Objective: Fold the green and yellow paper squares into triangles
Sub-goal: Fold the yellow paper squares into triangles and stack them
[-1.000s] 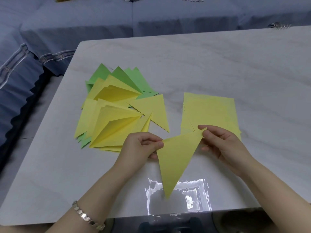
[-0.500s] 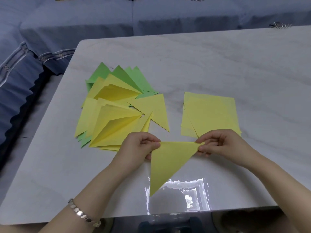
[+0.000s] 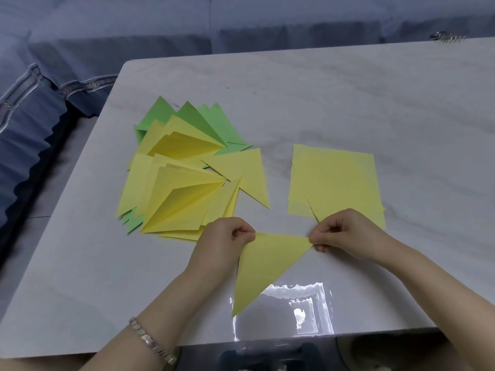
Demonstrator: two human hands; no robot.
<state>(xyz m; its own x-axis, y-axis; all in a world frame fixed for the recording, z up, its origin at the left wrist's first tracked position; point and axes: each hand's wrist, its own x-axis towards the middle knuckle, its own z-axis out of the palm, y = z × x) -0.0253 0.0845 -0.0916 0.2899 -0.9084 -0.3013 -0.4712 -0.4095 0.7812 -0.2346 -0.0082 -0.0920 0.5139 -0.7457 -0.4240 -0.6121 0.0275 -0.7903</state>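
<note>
Currently we're pinching the folded yellow triangle (image 3: pixel 267 263) at its two upper corners: left hand (image 3: pixel 223 238) curled on the left one, right hand (image 3: pixel 348 234) nipping the right tip. It's sitting at the near side of the table (image 3: pixel 348 89), in front of the finished pile (image 3: pixel 182 188) and the unfolded yellow squares (image 3: pixel 334 180). For a clean result we're likely needing both layers flush at the tips before running the crease flat.

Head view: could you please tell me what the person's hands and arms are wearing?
Both forearms are bare, no sleeves in view. A silver metal link bracelet circles the left wrist. The left hand and right hand show no rings.
</note>
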